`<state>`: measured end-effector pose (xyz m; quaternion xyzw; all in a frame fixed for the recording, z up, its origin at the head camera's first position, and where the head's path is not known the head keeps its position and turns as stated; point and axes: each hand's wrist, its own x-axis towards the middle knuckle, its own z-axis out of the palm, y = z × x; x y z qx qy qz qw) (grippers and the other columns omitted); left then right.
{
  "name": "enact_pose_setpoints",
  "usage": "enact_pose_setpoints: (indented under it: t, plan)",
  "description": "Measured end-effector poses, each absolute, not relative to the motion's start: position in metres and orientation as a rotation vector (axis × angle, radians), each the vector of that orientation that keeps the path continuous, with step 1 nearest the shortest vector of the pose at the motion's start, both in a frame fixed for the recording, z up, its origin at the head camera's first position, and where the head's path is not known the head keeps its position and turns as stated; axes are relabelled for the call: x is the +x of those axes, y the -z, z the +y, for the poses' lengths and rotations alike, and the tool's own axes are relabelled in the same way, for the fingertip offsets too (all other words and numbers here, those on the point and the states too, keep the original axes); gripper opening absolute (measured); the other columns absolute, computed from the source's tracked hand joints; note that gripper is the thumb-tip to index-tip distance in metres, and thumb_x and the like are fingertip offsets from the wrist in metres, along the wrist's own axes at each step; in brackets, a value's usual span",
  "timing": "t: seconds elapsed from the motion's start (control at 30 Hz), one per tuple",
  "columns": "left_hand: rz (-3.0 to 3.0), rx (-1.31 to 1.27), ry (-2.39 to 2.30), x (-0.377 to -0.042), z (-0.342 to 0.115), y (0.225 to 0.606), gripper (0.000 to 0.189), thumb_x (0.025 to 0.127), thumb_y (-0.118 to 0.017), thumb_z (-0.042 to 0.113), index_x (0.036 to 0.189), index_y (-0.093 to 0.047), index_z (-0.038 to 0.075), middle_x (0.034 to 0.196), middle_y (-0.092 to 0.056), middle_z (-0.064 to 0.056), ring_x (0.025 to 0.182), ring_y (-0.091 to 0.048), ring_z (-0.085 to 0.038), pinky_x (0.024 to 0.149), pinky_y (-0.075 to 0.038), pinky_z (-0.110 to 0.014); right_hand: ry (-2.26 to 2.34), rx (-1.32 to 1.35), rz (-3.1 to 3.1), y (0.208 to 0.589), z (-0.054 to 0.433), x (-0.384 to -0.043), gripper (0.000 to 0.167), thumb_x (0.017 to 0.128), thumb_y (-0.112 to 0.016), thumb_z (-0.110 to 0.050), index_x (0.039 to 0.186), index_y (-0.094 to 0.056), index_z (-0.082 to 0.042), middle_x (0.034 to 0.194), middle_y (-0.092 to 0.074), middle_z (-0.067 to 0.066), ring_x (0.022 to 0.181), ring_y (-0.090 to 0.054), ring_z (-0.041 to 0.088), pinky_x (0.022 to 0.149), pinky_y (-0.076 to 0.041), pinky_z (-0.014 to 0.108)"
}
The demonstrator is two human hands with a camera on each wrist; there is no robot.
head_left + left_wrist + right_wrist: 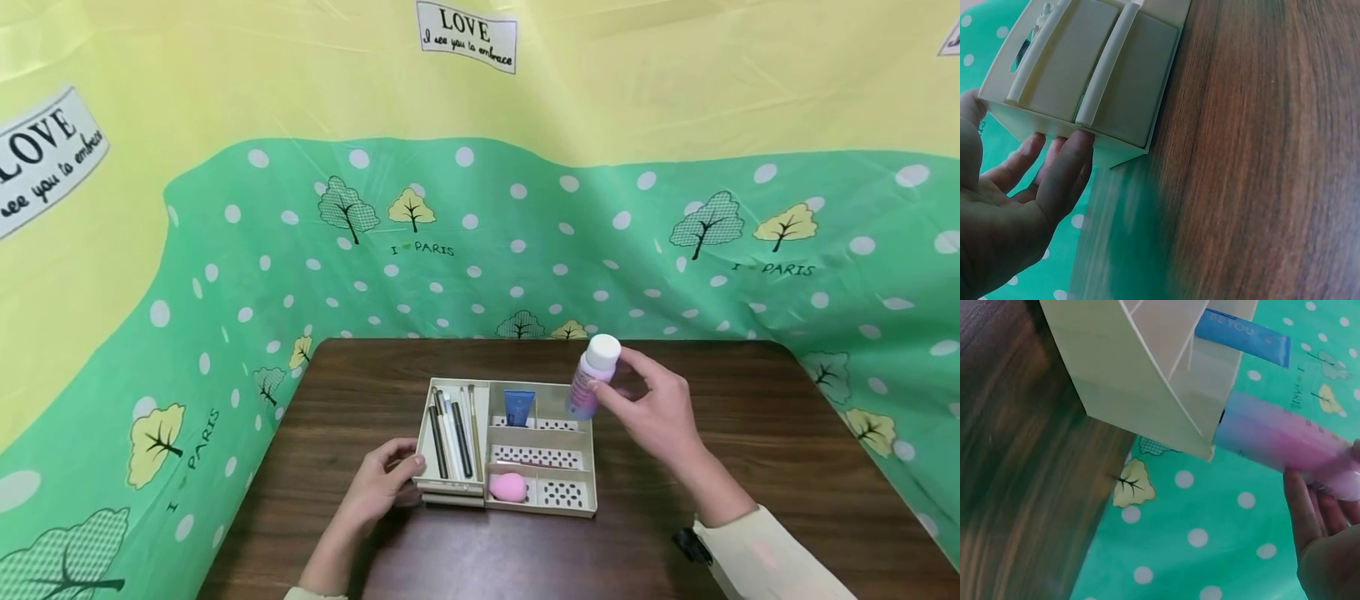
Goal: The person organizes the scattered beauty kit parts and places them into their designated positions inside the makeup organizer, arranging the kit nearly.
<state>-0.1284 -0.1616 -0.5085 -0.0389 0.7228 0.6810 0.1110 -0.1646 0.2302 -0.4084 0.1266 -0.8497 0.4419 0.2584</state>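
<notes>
A cream cosmetics organizer (540, 510) stands on the table. My left hand (384, 479) holds its left side, thumb at the top rim and fingertips against the side wall (1029, 119). In my right hand (660, 408) is a pink-and-lilac bottle (585, 385) with a white cap (603, 352), gripped between thumb and fingers. The bottle tilts over the organizer's back right compartment, its base right at the rim in the right wrist view. A blue tube (518, 407) stands in the compartment beside it.
Several makeup brushes and pencils (459, 437) lie in the organizer's left tray. A pink makeup sponge (508, 487) sits in a front compartment. Two drawer fronts (1132, 81) face the near side. The dark wooden table (750, 417) meets a green and yellow printed cloth (420, 292) behind.
</notes>
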Motion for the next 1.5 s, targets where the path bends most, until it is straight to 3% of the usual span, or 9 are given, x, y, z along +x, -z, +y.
enact_pose_setpoints:
  t: [0.2, 0.3, 0.43, 0.53, 0.7, 1.1, 1.3, 1.5]
  plan:
    - [2.105, -0.125, -2.012, -0.127, -0.163, 0.508, 0.041, 0.096, -0.07, 0.012, 0.132, -0.06, -0.005, 0.118, -0.062, -0.018, 0.09, -0.066, -0.018, 0.074, -0.065, -0.038, -1.243, 0.353, -2.357, 0.418, 0.222, -0.172, 0.045, 0.082, -0.087, -0.009, 0.124, -0.071, -0.005, 0.105, -0.075, 0.012, 0.09, -0.068, 0.016, 0.068, -0.06, 0.015]
    - [2.14, -0.106, -1.996, -0.127, -0.164, 0.509, 0.039, 0.096, -0.07, 0.013, 0.13, -0.062, -0.005, 0.118, -0.064, -0.018, 0.093, -0.066, -0.018, 0.076, -0.064, -0.033, -1.256, 0.345, -2.379, 0.422, 0.218, -0.172, 0.045, 0.082, -0.087, -0.008, 0.123, -0.07, -0.005, 0.106, -0.075, 0.013, 0.092, -0.067, 0.009, 0.069, -0.061, 0.018]
    - [2.213, -0.084, -1.97, -0.126, -0.165, 0.511, 0.035, 0.096, -0.071, 0.013, 0.126, -0.065, -0.003, 0.115, -0.066, -0.018, 0.097, -0.065, -0.018, 0.077, -0.061, -0.026, -1.278, 0.34, -2.41, 0.427, 0.215, -0.173, 0.046, 0.081, -0.088, -0.007, 0.123, -0.07, -0.005, 0.108, -0.074, 0.014, 0.097, -0.069, 0.016, 0.069, -0.062, 0.019]
    - [2.216, -0.084, -1.979, -0.124, -0.163, 0.511, 0.034, 0.095, -0.071, 0.012, 0.125, -0.066, -0.003, 0.113, -0.066, -0.016, 0.097, -0.065, -0.018, 0.077, -0.06, -0.026, -1.271, 0.339, -2.438, 0.431, 0.213, -0.174, 0.047, 0.08, -0.088, -0.008, 0.123, -0.069, -0.005, 0.11, -0.072, 0.013, 0.099, -0.069, 0.028, 0.069, -0.06, 0.016]
    - [2.188, -0.089, -1.997, -0.124, -0.161, 0.51, 0.034, 0.095, -0.071, 0.011, 0.125, -0.065, -0.003, 0.112, -0.065, -0.015, 0.094, -0.064, -0.016, 0.075, -0.062, -0.03, -1.269, 0.336, -2.462, 0.438, 0.21, -0.175, 0.047, 0.079, -0.089, -0.007, 0.121, -0.069, -0.004, 0.11, -0.069, 0.012, 0.101, -0.069, 0.029, 0.071, -0.06, 0.015]
    - [2.173, -0.089, -1.979, -0.118, -0.169, 0.507, 0.036, 0.097, -0.069, 0.012, 0.128, -0.062, -0.006, 0.112, -0.064, -0.015, 0.092, -0.065, -0.015, 0.074, -0.063, -0.032, -1.202, 0.297, -2.601, 0.453, 0.194, -0.17, 0.05, 0.077, -0.091, -0.012, 0.121, -0.069, -0.002, 0.114, -0.07, 0.014, 0.105, -0.07, 0.034, 0.087, -0.063, 0.047]
    - [2.115, -0.102, -1.976, -0.118, -0.168, 0.505, 0.038, 0.096, -0.07, 0.012, 0.13, -0.062, -0.004, 0.115, -0.063, -0.018, 0.092, -0.065, -0.018, 0.075, -0.064, -0.04, -1.154, 0.259, -2.653, 0.459, 0.189, -0.162, 0.054, 0.076, -0.092, -0.013, 0.123, -0.068, -0.002, 0.116, -0.07, 0.014, 0.108, -0.069, 0.035, 0.09, -0.061, 0.051]
    - [2.143, -0.094, -1.968, -0.119, -0.168, 0.505, 0.038, 0.096, -0.069, 0.012, 0.129, -0.062, -0.005, 0.114, -0.064, -0.017, 0.091, -0.065, -0.017, 0.075, -0.065, -0.04, -1.181, 0.245, -2.677, 0.455, 0.188, -0.161, 0.059, 0.078, -0.09, -0.011, 0.129, -0.062, -0.004, 0.121, -0.07, 0.017, 0.109, -0.069, 0.035, 0.091, -0.061, 0.051]
